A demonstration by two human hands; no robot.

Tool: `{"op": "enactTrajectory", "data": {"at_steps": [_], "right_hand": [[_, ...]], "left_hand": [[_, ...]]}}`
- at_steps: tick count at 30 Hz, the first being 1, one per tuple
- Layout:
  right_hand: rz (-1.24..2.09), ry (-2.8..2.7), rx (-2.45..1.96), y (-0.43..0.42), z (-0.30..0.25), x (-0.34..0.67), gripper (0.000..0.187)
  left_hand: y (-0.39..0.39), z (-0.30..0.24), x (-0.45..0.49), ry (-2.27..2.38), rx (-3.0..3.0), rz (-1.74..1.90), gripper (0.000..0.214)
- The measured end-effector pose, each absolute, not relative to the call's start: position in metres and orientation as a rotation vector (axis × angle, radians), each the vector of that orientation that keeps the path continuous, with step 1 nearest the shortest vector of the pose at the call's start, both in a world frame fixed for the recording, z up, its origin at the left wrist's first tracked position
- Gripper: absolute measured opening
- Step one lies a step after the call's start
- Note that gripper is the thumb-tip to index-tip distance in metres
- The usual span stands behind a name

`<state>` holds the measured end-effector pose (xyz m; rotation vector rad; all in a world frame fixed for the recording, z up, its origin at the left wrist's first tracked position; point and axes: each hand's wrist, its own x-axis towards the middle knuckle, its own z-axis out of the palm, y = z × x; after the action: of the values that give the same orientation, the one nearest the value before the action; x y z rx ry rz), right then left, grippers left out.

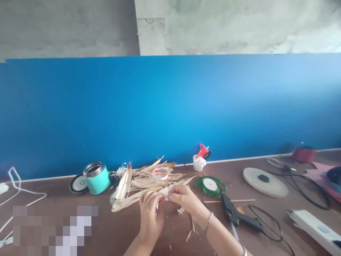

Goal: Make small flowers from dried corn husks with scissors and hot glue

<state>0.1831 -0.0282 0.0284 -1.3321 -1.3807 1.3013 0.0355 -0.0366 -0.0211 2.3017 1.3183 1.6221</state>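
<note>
Between the fingertips of my two hands is a small pale piece (165, 193), cream-white and ragged at its edges, which looks like corn husk. My left hand (152, 213) pinches it from the left, its fingers curled. From the right, my right hand (186, 200) pinches the same piece with thumb and forefinger. Just behind the hands lies a heap of dried corn husks (144, 183), with a roll of white tape (160, 174) on top. Small husk scraps (180, 211) are scattered beneath my right wrist.
A turquoise insulated jar (97, 179) stands at left. A spool of green ribbon (210, 185), a thin wooden stick (234, 201) and a black glue gun (241, 217) with its cord lie at right. Behind are a white cup of tools (199, 163) and a blue partition (170, 106); a power strip (319, 229) lies far right.
</note>
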Motion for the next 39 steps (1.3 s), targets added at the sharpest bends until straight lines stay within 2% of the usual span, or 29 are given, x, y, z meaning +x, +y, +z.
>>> {"op": "enactTrajectory", "data": {"at_steps": [11, 26, 31, 35, 39], "right_hand": [[1.103, -1.6, -1.267, -0.024, 0.03, 0.192, 0.012], [1.243, -1.58, -1.214, -0.023, 0.03, 0.199, 0.011], [1.293, -1.344, -1.089, -0.023, 0.03, 0.196, 0.024], [1.315, -1.3, -1.086, -0.021, 0.022, 0.194, 0.025], [1.063, -1.453, -1.181, -0.016, 0.028, 0.207, 0.029]], "left_hand": [[-0.032, -0.02, 0.036, 1.188, 1.956, 1.417, 0.019], [-0.032, -0.014, 0.034, 1.058, 1.751, 1.308, 0.02], [-0.029, -0.021, 0.036, 1.084, 1.546, 1.196, 0.023], [-0.028, -0.022, 0.038, 1.06, 1.354, 1.134, 0.025], [-0.029, -0.019, 0.043, 1.018, 1.184, 1.144, 0.03]]}}
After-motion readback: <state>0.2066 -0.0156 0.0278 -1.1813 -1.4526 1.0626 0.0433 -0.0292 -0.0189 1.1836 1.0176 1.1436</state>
